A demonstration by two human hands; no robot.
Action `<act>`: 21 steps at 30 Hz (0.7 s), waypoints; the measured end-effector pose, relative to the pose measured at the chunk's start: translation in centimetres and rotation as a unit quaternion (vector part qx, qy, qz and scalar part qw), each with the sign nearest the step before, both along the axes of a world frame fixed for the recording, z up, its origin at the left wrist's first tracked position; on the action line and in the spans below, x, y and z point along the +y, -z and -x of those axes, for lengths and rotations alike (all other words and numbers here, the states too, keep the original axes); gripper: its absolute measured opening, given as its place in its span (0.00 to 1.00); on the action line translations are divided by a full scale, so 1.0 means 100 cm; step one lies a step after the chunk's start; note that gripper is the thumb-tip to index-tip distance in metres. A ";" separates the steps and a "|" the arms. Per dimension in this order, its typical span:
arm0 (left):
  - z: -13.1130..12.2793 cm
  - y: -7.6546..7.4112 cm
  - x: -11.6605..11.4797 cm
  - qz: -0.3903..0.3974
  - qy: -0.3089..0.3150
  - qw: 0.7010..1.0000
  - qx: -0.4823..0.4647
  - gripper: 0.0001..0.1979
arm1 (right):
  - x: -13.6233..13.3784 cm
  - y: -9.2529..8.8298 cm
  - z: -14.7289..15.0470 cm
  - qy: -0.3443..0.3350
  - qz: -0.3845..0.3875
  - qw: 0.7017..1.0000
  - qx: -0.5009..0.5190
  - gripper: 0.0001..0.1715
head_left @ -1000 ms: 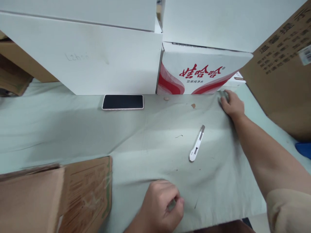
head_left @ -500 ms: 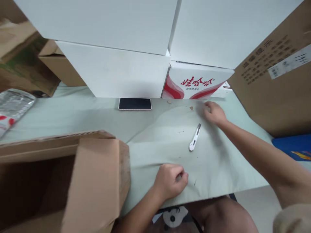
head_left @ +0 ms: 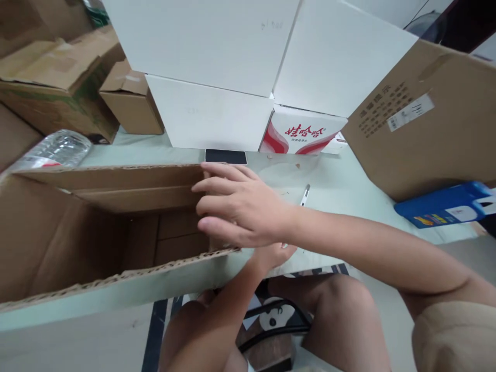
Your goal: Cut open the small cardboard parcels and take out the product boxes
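My right hand point(head_left: 242, 204) is open, palm down with fingers spread, at the right end of an open brown cardboard box point(head_left: 166, 196). The fingertips reach over that end and hide its flap. Beneath my right wrist lies my left hand point(head_left: 271, 257), low by the table's front edge. Most of its fingers are hidden by the right hand and forearm. A white utility knife point(head_left: 305, 195) rests on the table, its middle covered by my right forearm. The lower end of the knife shows close to my left hand, and whether they touch is unclear.
A phone point(head_left: 225, 156) lies behind the box, before white cartons point(head_left: 209, 113). A red-and-white carton point(head_left: 302, 132) stands right of it. Brown boxes point(head_left: 132, 106) and a wrapped clear bottle point(head_left: 64, 147) are at left. A large brown carton point(head_left: 418, 129) and blue package point(head_left: 442, 205) sit right.
My right hand has swung left from beside the red-and-white carton to the cardboard box's right end, its fingers now spread. The view has turned left, and more of the box's inside shows.
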State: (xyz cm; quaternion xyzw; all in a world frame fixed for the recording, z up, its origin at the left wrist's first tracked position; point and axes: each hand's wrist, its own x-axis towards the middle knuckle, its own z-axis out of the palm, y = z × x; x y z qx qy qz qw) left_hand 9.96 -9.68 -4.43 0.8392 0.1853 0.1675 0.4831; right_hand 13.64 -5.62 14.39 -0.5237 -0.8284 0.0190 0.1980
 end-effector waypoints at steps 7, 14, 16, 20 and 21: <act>0.009 -0.009 0.011 0.028 0.012 1.000 -0.004 0.19 | -0.032 0.002 -0.040 0.274 0.111 0.938 0.180 0.14; 0.003 -0.005 0.008 0.012 0.005 1.000 0.011 0.16 | -0.029 0.015 -0.027 0.349 0.442 0.671 0.482 0.12; 0.002 -0.003 0.005 0.002 -0.006 1.000 0.019 0.14 | -0.025 0.019 -0.014 0.374 0.407 0.627 0.548 0.10; 0.002 0.000 0.001 -0.025 -0.018 0.999 0.034 0.14 | -0.039 0.024 -0.018 0.338 0.364 0.564 0.659 0.15; 0.002 -0.001 0.001 -0.035 -0.013 0.999 0.038 0.15 | -0.050 0.025 -0.026 0.336 0.336 0.587 0.655 0.15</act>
